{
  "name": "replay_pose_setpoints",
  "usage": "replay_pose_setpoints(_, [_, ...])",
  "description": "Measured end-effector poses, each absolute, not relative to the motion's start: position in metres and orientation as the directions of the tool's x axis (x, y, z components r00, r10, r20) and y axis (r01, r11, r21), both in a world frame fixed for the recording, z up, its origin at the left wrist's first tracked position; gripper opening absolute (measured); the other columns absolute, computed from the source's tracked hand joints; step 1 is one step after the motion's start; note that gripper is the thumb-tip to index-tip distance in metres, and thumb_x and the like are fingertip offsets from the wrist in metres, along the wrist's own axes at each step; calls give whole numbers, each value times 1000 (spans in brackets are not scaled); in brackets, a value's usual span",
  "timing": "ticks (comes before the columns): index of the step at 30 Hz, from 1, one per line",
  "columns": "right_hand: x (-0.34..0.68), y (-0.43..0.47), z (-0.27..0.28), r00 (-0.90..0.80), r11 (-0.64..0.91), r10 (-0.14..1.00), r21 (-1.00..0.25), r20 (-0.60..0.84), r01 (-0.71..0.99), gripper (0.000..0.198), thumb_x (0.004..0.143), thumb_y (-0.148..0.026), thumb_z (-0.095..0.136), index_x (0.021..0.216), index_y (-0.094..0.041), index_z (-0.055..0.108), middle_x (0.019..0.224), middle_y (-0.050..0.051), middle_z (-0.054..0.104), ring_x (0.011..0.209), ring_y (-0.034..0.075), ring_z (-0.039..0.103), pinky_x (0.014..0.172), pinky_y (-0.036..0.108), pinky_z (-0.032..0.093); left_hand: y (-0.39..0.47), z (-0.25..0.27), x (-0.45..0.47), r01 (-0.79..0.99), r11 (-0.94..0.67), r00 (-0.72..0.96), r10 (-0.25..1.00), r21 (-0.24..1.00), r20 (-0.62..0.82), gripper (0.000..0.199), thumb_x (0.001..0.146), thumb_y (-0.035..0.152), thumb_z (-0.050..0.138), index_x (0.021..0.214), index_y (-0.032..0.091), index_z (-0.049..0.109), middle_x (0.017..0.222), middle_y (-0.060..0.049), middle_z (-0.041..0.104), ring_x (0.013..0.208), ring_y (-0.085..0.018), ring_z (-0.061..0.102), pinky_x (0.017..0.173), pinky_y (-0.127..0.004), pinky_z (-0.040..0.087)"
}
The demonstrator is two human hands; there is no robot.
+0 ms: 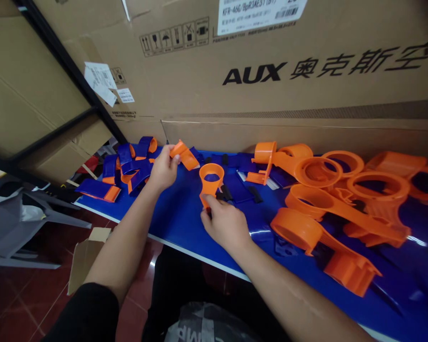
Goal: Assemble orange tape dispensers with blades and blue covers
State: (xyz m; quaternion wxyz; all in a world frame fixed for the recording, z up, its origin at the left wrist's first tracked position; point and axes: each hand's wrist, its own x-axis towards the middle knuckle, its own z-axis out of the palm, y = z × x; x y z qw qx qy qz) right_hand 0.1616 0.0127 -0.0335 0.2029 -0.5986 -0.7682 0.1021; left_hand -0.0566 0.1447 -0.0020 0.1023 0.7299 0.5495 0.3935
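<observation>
My left hand (165,167) pinches an orange plastic tape dispenser (186,156), tilted above the back of the blue table; only part of it shows past my fingers. My right hand (227,221) is closed on the narrow end of another orange tape dispenser (211,170), whose ring points away from me. Beside that ring lie blue plastic pieces (239,186) and small black strips (256,194). Left of my left hand is a group of orange dispensers with blue covers (110,167).
Several bare orange tape dispensers (316,202) are heaped on the right of the blue table (171,216). A large cardboard box (185,90) stands along the back. At the left are a black metal frame (71,71), a grey plastic stool (17,223) and an open carton (85,256) on the floor.
</observation>
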Motion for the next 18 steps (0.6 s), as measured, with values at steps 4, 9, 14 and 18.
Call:
replay_pose_setpoints(4, [165,13,-29,-40,116,979,-391,198,913,41,96,-31,56,134,-29,72,89,6,82,73,29,76,61,34,42,110,9,-58,592,-407,-16,857,696,515,24,109,30,49,132,24,48,103,-5,74,89,-19,76,83,-33,61])
replay_pose_setpoints(9, [171,12,-20,100,129,919,-532,381,837,40,95,-47,61,124,-24,77,80,7,76,72,29,74,64,38,51,42,41,-48,741,-466,162,823,483,545,22,106,28,55,128,23,57,105,-6,75,96,-21,75,86,-35,60])
replay_pose_setpoints(14, [172,8,-20,62,496,780,-674,623,547,78,80,-50,80,147,-19,55,131,19,69,117,35,71,96,50,60,-10,76,-7,739,-538,402,835,406,376,30,103,19,54,133,18,59,117,-12,77,103,-25,76,88,-38,61])
replay_pose_setpoints(18, [169,10,-26,91,428,890,-887,447,175,49,84,-39,80,125,-27,56,103,5,74,85,23,73,77,38,63,25,85,6,600,-625,631,753,499,185,26,107,33,53,125,20,68,107,-9,80,92,-23,77,82,-34,60])
